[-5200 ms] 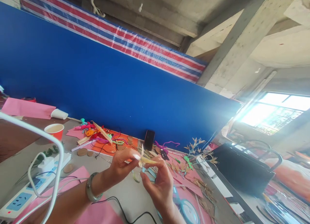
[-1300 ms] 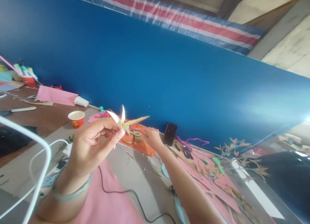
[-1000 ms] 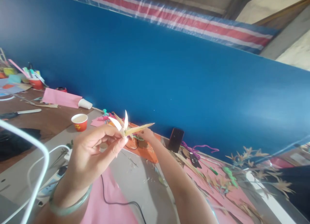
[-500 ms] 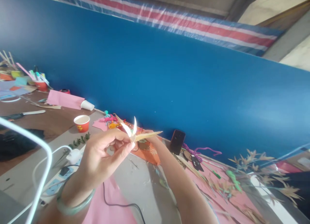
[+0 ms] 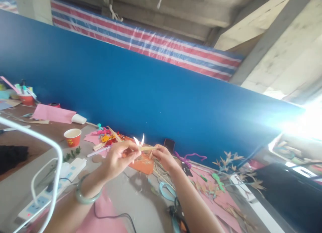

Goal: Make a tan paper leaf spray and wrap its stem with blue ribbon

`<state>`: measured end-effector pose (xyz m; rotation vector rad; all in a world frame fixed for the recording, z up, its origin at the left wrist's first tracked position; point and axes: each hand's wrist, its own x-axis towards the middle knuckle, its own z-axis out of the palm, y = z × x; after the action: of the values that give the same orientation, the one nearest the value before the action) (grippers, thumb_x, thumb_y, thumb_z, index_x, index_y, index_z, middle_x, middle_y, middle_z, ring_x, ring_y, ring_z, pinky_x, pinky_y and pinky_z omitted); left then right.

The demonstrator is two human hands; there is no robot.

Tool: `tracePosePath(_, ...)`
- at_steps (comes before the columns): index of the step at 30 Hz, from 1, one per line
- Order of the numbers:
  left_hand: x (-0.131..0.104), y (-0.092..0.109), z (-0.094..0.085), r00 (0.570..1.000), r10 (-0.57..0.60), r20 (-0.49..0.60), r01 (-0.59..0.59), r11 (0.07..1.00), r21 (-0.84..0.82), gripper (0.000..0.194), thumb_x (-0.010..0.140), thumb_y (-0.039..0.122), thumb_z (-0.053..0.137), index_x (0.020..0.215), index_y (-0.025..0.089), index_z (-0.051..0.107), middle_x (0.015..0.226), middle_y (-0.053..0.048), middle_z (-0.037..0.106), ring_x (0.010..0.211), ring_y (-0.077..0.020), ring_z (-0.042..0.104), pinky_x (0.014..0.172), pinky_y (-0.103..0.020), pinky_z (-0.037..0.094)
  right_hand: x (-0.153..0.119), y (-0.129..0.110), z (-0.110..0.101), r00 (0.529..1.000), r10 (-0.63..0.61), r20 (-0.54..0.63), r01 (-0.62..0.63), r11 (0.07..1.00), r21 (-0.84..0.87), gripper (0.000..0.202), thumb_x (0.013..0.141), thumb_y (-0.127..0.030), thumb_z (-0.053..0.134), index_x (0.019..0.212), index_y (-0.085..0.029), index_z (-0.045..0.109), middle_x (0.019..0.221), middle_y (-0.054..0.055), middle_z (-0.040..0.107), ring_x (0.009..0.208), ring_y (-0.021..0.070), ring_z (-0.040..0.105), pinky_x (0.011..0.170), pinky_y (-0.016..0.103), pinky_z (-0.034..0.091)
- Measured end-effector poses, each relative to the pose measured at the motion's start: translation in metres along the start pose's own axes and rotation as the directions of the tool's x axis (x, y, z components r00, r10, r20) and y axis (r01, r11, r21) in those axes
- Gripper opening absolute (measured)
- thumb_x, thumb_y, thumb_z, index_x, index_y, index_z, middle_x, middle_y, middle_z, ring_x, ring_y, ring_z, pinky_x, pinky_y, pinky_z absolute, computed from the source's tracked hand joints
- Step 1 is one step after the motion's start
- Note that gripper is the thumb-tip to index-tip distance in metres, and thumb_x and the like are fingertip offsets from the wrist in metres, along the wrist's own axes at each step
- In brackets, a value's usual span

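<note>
Pale petaled piece (image 5: 141, 147) sits between both hands (image 5: 121, 157).

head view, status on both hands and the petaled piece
Left hand pinching petaled piece. Right hand at its longest petal's tip, grip unclear. Phone behind right hand, not in the way.

A blue partition panel (image 5: 161, 92) is standing behind a grey tabletop (image 5: 143, 202), with striped plastic sheeting (image 5: 143, 43) running above it. Bare concrete beams (image 5: 181, 16) are crossing overhead, and white glare (image 5: 302, 122) is washing over the panel's right end.
</note>
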<state>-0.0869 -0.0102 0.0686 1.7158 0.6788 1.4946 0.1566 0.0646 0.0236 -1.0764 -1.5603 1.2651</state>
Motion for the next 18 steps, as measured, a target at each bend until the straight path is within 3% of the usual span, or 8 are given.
tracePosePath(4,0.009,-0.025,0.023,0.991,-0.07,0.115,0.094,0.973,-0.213,0.019,0.085,0.032,0.065,0.078,0.016,0.06,0.061,0.001,0.059,0.054,-0.0102,0.057,0.053,-0.022,0.047,-0.05,-0.008,0.0,0.995,-0.065,-0.072,0.066,0.998,0.012,0.033,0.074,-0.047,0.069,0.067,-0.021,0.051,0.062,-0.001,0.059,0.061,0.0145,0.056,0.064,0.027,0.044)
tracePosePath(9,0.014,-0.051,0.045,0.981,-0.109,0.162,0.147,0.957,-0.249,0.024,0.082,0.037,0.068,0.075,0.015,0.06,0.065,0.0,0.06,0.062,-0.0124,0.06,0.063,-0.025,0.051,-0.092,0.001,0.001,0.98,-0.074,-0.184,0.085,0.995,0.05,0.017,0.076,-0.028,0.066,0.068,-0.02,0.054,0.06,-0.003,0.059,0.057,0.013,0.051,0.059,0.025,0.039)
tracePosePath(14,-0.004,-0.073,0.059,0.966,-0.165,0.197,0.203,0.96,-0.191,0.026,0.081,0.039,0.069,0.075,0.015,0.061,0.068,-0.002,0.063,0.064,-0.0143,0.061,0.065,-0.027,0.05,-0.103,0.014,0.009,0.956,-0.067,-0.286,0.101,0.989,0.108,0.015,0.076,-0.026,0.064,0.067,-0.02,0.054,0.057,-0.002,0.06,0.056,0.0136,0.052,0.059,0.026,0.038)
tracePosePath(18,-0.024,-0.082,0.06,0.95,-0.238,0.201,0.276,0.942,-0.189,0.026,0.083,0.039,0.067,0.077,0.014,0.063,0.069,-0.004,0.065,0.067,-0.0155,0.062,0.068,-0.028,0.051,-0.098,0.022,0.019,0.93,-0.047,-0.365,0.126,0.973,0.195,0.015,0.075,-0.028,0.063,0.07,-0.02,0.052,0.054,-0.004,0.054,0.051,0.012,0.046,0.055,0.025,0.035)
